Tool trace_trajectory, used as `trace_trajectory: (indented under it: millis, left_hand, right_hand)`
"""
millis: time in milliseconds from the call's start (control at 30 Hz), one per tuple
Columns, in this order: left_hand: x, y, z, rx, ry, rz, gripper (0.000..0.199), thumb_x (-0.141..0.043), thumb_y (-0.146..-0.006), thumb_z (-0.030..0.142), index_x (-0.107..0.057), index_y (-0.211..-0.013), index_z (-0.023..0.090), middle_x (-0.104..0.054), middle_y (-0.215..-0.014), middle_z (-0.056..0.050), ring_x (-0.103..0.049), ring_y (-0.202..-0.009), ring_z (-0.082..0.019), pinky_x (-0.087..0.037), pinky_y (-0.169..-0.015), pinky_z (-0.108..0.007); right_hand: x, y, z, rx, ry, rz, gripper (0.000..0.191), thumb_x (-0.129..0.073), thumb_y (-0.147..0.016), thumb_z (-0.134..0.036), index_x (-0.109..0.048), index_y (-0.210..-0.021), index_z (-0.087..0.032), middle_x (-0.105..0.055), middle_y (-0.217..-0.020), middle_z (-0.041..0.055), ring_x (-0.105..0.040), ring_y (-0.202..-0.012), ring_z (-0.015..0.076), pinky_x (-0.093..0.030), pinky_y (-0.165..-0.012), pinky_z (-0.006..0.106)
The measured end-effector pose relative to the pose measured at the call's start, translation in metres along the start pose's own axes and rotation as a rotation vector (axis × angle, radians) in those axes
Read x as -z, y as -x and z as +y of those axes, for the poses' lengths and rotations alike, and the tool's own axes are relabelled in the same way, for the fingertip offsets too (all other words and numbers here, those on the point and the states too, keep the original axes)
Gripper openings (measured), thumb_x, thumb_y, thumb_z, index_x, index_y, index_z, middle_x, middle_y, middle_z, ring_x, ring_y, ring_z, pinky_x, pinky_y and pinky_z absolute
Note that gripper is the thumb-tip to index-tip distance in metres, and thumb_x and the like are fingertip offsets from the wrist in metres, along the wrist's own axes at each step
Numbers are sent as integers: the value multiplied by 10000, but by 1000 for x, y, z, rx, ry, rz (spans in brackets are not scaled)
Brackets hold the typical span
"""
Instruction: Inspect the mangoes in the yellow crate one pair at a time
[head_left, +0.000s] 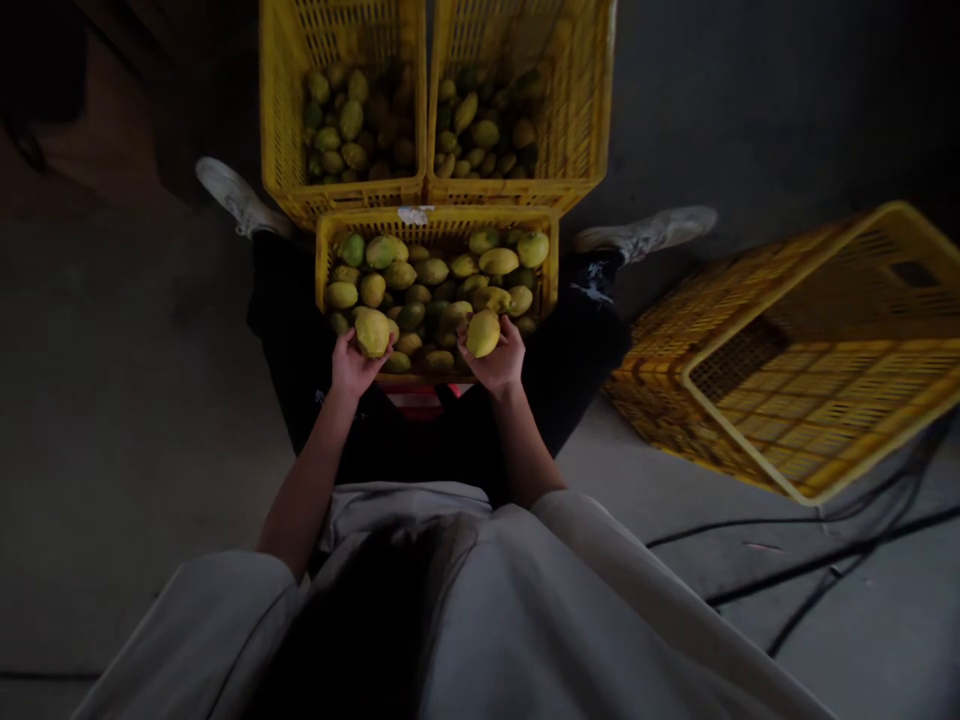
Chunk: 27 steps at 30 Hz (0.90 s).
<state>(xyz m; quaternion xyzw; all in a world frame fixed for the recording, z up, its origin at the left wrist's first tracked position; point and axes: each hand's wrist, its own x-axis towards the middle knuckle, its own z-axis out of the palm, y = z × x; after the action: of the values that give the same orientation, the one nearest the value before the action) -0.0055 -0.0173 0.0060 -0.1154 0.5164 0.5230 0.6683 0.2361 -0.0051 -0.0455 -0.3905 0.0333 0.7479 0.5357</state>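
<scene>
- So there's one fruit per hand right now: left hand [354, 372] has the left fruit [372, 332], right hand [502, 364] has the right fruit [483, 333].
- Fingers on both are curled round the fruit from below, thumbs on the outer sides. Looks like a loose cradle, not a squeeze, but how firm I can't tell.
- Both fruits sit over the near part of the front crate [487, 213], which has plenty more in it. Back-left crate [270, 110] and back-right crate [596, 110] hold some too.
- Step in hand, my read: holding up a pair, maybe giving them a look.
- Next move, I'd say, calls for keeping each fruit cupped till it's supported, then easing the fingers off without bumping its neighbours.
- Left fruit's long axis seems to run roughly away from the body, only a bit longer than wide.
- Right one looks tilted, far end leaning right. Which end's the stem? Too dark to say.
</scene>
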Motion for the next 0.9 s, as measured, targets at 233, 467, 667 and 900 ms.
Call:
trace_trajectory:
  millis: [233, 467, 667, 900]
  left_hand:
    - [1, -7, 0, -38, -22, 84, 215, -610, -982, 352, -707, -1124, 223, -733, -961, -52, -723, -826, -160, -532, -571, -188]
    - [4, -14, -3, -69, -35, 73, 237, -668, -913, 236, -705, -1147, 255, -745, -1095, -49, -706, -951, -159, -529, -649, -185]
    - [6, -13, -3, -70, -33, 69, 62, -654, -943, 250, -689, -977, 213, -723, -906, -28, -678, -774, -133, -489, -570, -192]
    - [0, -4, 2, 10, 27, 54, 336, -537, -1005, 501, -698, -1075, 214, -705, -891, -49, -674, -780, -166, -588, -663, -251]
  right_hand:
    - [-11, 6, 5, 69, 38, -102, 325, -618, -826, -237, -677, -1135, -319, -791, -1003, -19, -748, -1060, 212, -653, -904, 403]
    - [-7, -3, 5, -11, 4, -1, 157, -694, -915, -374, -689, -1018, -256, -790, -929, -5, -740, -751, 142, -579, -528, 189]
    - [-3, -6, 5, 40, 46, -36, 261, -686, -931, -498, -688, -1018, -252, -759, -917, -2, -641, -643, 105, -500, -459, 180]
    - [-2, -5, 5, 28, 30, -7, 342, -676, -923, -591, -702, -959, -251, -739, -806, -23, -555, -536, 76, -408, -378, 160]
